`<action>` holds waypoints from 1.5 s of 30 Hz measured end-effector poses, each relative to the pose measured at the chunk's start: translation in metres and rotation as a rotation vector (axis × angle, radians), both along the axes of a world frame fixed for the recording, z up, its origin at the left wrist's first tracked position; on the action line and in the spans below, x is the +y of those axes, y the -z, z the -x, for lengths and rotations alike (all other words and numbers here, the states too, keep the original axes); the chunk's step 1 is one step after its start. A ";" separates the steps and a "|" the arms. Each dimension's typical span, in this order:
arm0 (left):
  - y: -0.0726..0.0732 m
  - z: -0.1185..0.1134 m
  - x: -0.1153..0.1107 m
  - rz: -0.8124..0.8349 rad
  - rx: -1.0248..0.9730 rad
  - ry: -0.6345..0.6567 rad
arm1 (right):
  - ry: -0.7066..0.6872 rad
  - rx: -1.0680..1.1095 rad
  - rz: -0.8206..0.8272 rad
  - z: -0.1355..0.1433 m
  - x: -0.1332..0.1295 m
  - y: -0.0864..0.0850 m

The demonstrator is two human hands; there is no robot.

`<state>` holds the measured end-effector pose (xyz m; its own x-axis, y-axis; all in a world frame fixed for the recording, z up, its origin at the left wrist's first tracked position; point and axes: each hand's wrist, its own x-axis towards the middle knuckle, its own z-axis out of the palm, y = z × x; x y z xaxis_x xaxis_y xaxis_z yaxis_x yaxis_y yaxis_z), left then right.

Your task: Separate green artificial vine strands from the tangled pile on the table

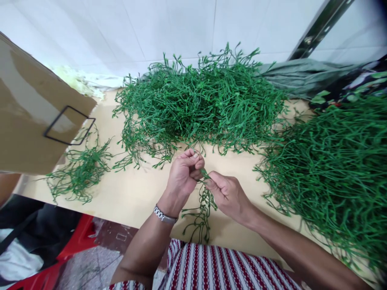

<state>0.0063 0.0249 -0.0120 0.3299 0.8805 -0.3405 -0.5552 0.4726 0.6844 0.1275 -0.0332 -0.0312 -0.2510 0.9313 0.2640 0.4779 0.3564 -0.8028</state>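
My left hand [183, 171], with a metal watch on its wrist, is closed, thumb and fingertips pinched together and the other fingers curled. My right hand [228, 195] is closed too, pinching a thin green stem [204, 174], plastic-looking, that runs over to the left fingers. How the left fingers grip it is partly hidden. Below both hands, a few similar stems with small forked tips [199, 221] lie near the table's front edge. Just beyond the hands rises a wide heap of green stems [199, 104].
Another large heap of stems [338, 165] covers the table's right side. A small pile [83, 171] lies at the left, beside a cardboard box [27, 108]. Green cloth [305, 74] runs along the white wall [169, 28]. A red chair [80, 237] stands at lower left.
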 end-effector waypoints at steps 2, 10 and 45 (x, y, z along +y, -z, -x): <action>-0.007 0.006 0.009 -0.031 0.008 -0.098 | 0.002 -0.030 -0.097 0.003 -0.013 -0.001; -0.038 0.019 0.020 -0.293 0.147 -0.071 | -0.003 -0.098 -0.178 -0.040 -0.003 -0.016; 0.007 0.034 -0.008 -0.332 0.115 -0.286 | -0.030 0.175 0.330 -0.027 0.011 0.011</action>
